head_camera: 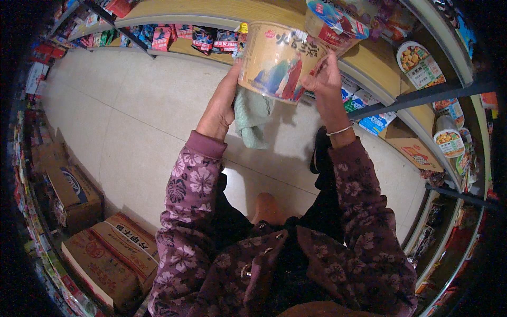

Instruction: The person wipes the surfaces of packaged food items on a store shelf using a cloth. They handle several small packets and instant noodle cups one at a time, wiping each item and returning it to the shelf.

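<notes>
A tan paper tub of instant noodles (264,53), printed with robed figures and large writing, is held up between both hands. My left hand (222,101) grips its left side, and a pale green cloth (253,117) hangs beneath the tub from that hand. On the right side, my right hand (326,85) has its thumb on the wall of the tub. Just behind the right fingers is a second tub (334,29) with a blue-edged lid, tilted. Whether the right fingers touch this second tub is hidden. The tan tub's base faces down toward me.
Wooden shelves (368,75) curve around the front and right, with dark metal brackets (427,95). Bagged snacks (225,41) line the lower front shelf. Food cups (448,140) stand at right. Cardboard cartons (115,253) rest on the tiled floor (130,99) at left.
</notes>
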### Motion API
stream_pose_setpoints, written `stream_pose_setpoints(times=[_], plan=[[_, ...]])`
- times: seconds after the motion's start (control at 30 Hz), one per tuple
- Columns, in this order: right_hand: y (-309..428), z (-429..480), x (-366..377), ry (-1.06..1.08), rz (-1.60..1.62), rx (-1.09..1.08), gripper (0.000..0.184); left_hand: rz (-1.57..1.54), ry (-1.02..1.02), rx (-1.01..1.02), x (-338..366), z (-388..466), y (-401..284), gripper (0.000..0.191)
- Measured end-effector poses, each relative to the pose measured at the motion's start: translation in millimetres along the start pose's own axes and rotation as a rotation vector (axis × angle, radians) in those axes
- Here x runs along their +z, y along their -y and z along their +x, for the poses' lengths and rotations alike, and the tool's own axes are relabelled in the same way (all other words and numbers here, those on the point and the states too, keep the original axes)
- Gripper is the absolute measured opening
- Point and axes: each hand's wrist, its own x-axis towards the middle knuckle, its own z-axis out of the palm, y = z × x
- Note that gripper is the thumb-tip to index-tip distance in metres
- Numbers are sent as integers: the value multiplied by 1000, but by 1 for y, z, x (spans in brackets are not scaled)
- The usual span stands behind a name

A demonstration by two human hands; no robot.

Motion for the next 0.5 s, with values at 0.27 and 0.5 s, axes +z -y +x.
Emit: stream_pose_setpoints(times=[0.27, 0.5], plan=[[10, 2, 1, 143, -322, -150, 103, -279, 129, -73, -10, 10, 8, 42], [11, -8, 8, 166, -135, -33, 109, -304, -5, 102, -11, 12, 14, 43]])
